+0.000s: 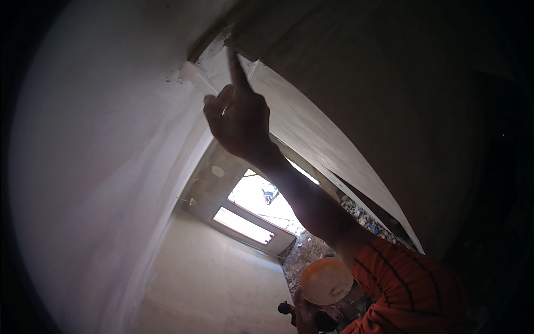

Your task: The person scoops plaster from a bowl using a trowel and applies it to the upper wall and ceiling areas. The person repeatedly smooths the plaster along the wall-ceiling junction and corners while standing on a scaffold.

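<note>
Where the white plastered wall (pixel 100 167) meets the grey ceiling (pixel 389 83), a raised hand (pixel 239 119) presses its index finger up into the corner joint (pixel 222 47) — the fingertip touches the rough, patchy plaster right at the seam. The other fingers are curled in against the palm, so the hand is narrow and holds nothing; it is dark against the bright wall. Its bare forearm runs down and to the right to an orange striped sleeve (pixel 406 284) at the lower right, so this reads as the right hand.

Low in the scene, just left of that sleeve, the left hand (pixel 305 312) shows only in part, beside or under a round orange bowl-like thing (pixel 325 281); whether it grips the thing I cannot tell, since most of the hand is hidden.

A pale strip of plaster (pixel 334 161) runs from the corner down to the right along the ceiling edge. Farther off, below the arm, a bright doorway (pixel 256 209) lets daylight in, a light floor (pixel 217 278) spreads on its near side, and rubble (pixel 361 217) lies along the right — grey stones with a bit of blue among them.
</note>
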`<state>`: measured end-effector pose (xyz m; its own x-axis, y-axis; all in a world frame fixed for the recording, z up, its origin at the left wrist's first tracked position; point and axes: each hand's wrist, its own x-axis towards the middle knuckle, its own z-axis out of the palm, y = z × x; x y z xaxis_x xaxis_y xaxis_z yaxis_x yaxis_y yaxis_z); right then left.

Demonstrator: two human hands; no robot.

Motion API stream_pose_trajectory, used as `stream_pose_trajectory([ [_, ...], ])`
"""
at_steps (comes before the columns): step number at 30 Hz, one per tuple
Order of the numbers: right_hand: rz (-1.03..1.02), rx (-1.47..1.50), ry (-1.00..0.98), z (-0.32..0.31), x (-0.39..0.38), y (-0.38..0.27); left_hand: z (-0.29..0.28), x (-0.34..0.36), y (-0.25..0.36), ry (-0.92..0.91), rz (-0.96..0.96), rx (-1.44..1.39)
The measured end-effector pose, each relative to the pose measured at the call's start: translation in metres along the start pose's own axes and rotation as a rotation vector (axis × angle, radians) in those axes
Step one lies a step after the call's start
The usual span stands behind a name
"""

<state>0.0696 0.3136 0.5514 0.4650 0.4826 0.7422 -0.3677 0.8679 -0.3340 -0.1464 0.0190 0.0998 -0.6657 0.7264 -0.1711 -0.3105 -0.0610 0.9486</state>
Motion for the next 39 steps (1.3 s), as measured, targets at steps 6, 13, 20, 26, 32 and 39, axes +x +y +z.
stream_pose_trajectory([
  [6, 0.082, 0.016, -0.001, -0.002, 0.022, -0.005, 0.020, -0.012, 0.006, 0.004, 0.018, 0.018],
  [13, 0.083, 0.328, -0.130, 0.007, 0.005, -0.024, 0.046, -0.030, 0.045, -0.223, -0.207, -0.184],
  [20, 0.033, 0.368, 0.069, -0.007, 0.005, -0.023, 0.052, -0.030, 0.048, -0.222, -0.199, -0.238],
  [26, 0.024, 0.526, 0.109, -0.008, 0.023, -0.013, 0.053, -0.037, 0.044, -0.260, -0.133, -0.206],
  [32, -0.007, 0.519, 0.068, -0.006, 0.022, -0.021, 0.046, -0.037, 0.043, -0.177, -0.177, -0.246],
  [39, 0.034, 0.443, 0.044, 0.001, 0.015, -0.022, 0.046, -0.038, 0.044, -0.211, -0.157, -0.222],
])
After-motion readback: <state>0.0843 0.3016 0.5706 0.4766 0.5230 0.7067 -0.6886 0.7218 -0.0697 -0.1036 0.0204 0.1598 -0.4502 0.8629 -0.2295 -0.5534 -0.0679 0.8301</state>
